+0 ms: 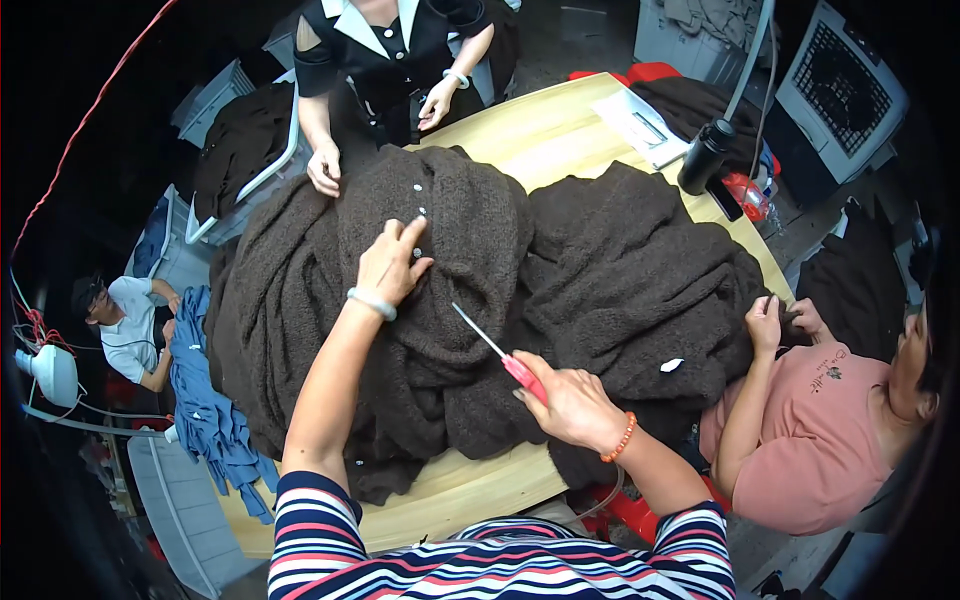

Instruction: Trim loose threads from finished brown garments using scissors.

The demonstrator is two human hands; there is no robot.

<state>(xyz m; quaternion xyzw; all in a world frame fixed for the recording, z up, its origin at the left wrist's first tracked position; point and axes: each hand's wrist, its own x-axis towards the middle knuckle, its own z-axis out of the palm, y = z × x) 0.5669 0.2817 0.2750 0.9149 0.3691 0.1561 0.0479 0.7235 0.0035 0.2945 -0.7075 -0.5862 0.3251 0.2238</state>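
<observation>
A heap of dark brown knit garments (640, 240) covers the middle of the table. My left hand (388, 265) rests on the raised part of the heap, thumb and forefinger apart, beside a row of small pale buttons (418, 187). My right hand (575, 405) is closed round the pink handle of a tool (523, 378) with a slim, pointed metal blade. That blade points up and left, over the fabric and toward my left hand. Whether it is one blade or two closed together, I cannot tell.
The wooden table (545, 105) carries a black bottle (706, 157), papers (640, 125) and blue garments (198, 370). Co-workers sit or stand at the left, far side and right; the right one's hands touch the heap. Crates (175, 500) of clothing stand around.
</observation>
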